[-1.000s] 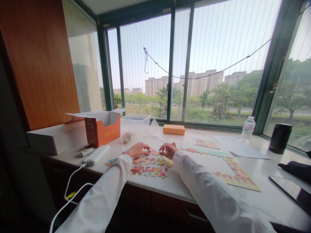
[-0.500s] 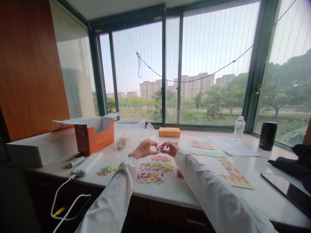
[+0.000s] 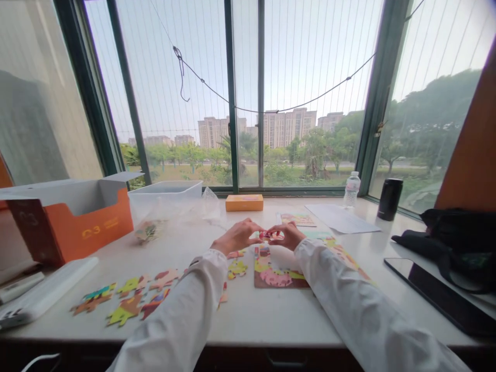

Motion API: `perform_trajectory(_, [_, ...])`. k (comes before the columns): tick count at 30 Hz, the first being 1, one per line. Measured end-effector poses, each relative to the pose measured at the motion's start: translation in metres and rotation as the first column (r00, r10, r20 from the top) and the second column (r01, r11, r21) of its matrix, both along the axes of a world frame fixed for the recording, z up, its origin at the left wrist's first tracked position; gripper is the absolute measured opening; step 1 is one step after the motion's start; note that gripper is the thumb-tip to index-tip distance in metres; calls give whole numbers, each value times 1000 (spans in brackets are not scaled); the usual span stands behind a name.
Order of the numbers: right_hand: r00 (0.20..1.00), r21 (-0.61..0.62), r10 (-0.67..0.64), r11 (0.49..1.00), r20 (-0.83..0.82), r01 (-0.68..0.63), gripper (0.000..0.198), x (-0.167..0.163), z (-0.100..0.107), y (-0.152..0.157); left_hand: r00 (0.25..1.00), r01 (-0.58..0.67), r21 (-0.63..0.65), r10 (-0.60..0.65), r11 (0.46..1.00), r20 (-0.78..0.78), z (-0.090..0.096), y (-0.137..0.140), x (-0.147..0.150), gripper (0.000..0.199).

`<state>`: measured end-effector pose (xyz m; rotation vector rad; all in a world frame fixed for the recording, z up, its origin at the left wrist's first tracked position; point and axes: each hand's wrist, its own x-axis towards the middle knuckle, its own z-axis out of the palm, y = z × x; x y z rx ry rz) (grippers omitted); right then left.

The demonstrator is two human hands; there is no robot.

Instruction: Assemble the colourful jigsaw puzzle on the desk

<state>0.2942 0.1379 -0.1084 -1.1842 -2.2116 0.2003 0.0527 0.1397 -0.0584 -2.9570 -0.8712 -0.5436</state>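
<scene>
Between the fingertips of both hands is a small red and pink puzzle piece [image 3: 265, 235], partly hidden by the fingers. My left hand [image 3: 237, 235] pinches it from the left, and my right hand [image 3: 288, 235] closes on it from the other side. Just below the hands lies a partly joined jigsaw puzzle [image 3: 276, 279] with pink, yellow and brown areas; my right sleeve covers part of it. Beside my left forearm are loose puzzle pieces [image 3: 126, 309], with a yellow-green piece [image 3: 237, 268] to the right of that arm.
A picture card [image 3: 298, 219] and a white sheet [image 3: 343, 219] lie farther back. An orange box [image 3: 244, 203], a clear plastic tub [image 3: 166, 196] and a bottle [image 3: 352, 190] stand near the window. An open orange carton [image 3: 91, 227] is left; a black phone [image 3: 430, 294] lies right.
The view has turned right and come closer to the table. Both hands, still holding the puzzle piece, have moved from above the loose pieces to just beyond the partly joined puzzle.
</scene>
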Motion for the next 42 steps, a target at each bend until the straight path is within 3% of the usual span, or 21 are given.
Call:
perform_trajectory(7, [980,39,-58,998,193,52,29,-13,-4,-5,998,-27,-74,22,997,-63,-16,10,-5,25])
perform_trajectory(19, [988,46,-27,999,150,20,18,-11,-9,-9,997,-64,-139,59,988,-44,-27,10,-3,23])
perform_trajectory(31, [989,52,-96,994,109,91,14,-13,-14,-11,993,-112,-99,106,989,-60,-33,6,4,30])
perform_trajectory(36, [983,92,-109,991,151,95,18,-10,-12,-14,986,-131,-15,128,991,-108,-31,4,3,33])
perform_trajectory(42, [978,83,-141,988,156,129,16,-8,-11,-14,982,-178,0,177,984,-73,-26,2,2,48])
